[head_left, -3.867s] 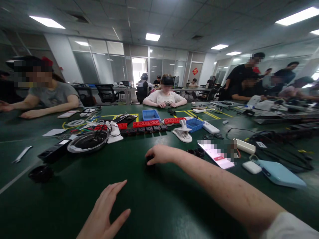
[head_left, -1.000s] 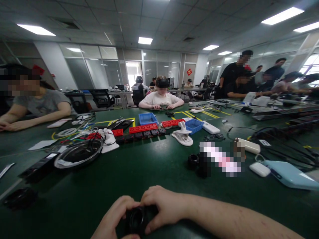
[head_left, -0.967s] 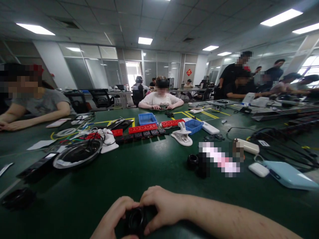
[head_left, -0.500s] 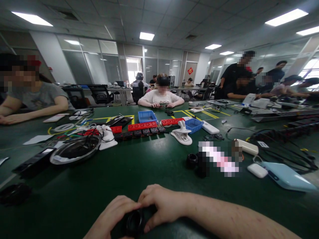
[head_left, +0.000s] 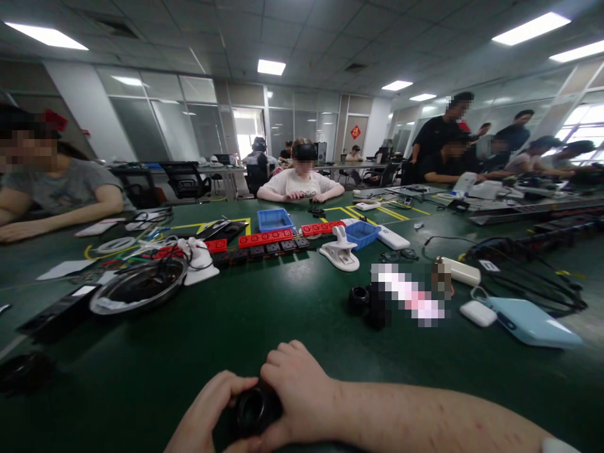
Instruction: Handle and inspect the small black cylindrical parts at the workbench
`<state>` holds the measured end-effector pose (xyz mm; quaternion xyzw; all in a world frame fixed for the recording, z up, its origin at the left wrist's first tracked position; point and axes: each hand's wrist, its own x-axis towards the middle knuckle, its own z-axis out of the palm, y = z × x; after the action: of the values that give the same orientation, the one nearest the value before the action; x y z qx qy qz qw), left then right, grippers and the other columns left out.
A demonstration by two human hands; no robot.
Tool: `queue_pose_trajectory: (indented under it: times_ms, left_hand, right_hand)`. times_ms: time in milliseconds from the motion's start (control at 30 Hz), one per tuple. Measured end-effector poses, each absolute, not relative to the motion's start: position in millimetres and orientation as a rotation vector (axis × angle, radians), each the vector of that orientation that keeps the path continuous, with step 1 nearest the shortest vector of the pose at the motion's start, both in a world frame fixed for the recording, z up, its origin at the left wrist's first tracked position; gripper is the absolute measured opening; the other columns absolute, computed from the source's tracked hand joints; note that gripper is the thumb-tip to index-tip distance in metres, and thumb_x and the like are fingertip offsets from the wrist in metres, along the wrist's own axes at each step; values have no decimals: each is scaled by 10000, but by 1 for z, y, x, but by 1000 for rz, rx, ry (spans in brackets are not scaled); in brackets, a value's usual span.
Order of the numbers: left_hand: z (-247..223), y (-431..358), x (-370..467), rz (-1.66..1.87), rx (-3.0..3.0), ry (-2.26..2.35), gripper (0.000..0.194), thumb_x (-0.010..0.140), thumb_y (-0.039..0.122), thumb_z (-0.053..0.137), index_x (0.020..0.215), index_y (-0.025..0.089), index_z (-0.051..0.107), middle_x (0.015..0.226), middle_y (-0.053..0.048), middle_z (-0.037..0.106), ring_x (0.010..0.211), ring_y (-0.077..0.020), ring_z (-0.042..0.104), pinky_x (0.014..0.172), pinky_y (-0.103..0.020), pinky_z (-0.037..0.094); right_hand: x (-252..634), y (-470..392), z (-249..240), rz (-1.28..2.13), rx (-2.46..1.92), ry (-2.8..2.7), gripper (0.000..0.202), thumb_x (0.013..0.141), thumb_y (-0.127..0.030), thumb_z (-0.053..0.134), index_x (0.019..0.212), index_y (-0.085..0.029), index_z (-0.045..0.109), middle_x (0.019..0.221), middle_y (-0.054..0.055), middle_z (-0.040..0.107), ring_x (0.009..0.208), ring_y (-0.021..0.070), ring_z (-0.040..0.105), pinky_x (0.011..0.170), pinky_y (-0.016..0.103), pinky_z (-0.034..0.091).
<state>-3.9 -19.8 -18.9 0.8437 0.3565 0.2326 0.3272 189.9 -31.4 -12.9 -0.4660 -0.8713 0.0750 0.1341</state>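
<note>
Low in the middle of the head view, a black ring-shaped part (head_left: 270, 406) with a round opening sits between my hands, close over the green table (head_left: 189, 352). My left hand (head_left: 204, 409) curves round its left side, fingertips at the top and thumb at the bottom. On the right side, my right hand (head_left: 302, 391) is closed on it, with the fingers curled over the top edge and the thumb below. The exact kind of this part is not clear. Another black ring-like piece (head_left: 28, 371) lies at the far left edge.
Beyond my hands are a round metal tray (head_left: 101, 303), a white clip stand (head_left: 340, 259), red socket strips (head_left: 264, 239) and blue bins (head_left: 275, 220). To the right lie a small black ring (head_left: 358, 298), a white case (head_left: 477, 313) and a light-blue box (head_left: 535, 324). People sit around the table.
My right hand has rolled over the black ring-shaped part, fingers curling more closely round it. Its opening now shows more fully. The view has shifted slightly.
</note>
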Motion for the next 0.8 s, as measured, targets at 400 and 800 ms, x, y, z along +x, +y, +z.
queue_pose_trajectory:
  times_ms: [400, 800]
  left_hand:
    - [-18, -19, -7, 740, 2135, 814, 572, 656, 569, 637, 1138, 278, 538, 1140, -68, 526, 1053, -287, 477, 861, -356, 444]
    - [-17, -14, -7, 653, 2118, 785, 370, 721, 418, 633, 1068, 308, 569, 890, -4, 564, 800, -196, 559, 692, -260, 462]
  right_hand:
    - [209, -18, 8, 683, -866, -2679, 522, 645, -346, 727, 1089, -139, 548, 1013, 53, 600, 913, 171, 548, 841, 271, 379]
    - [208, -15, 1, 620, -875, -2678, 358, 645, -321, 735, 913, -123, 605, 859, 17, 630, 791, 131, 560, 752, 228, 406]
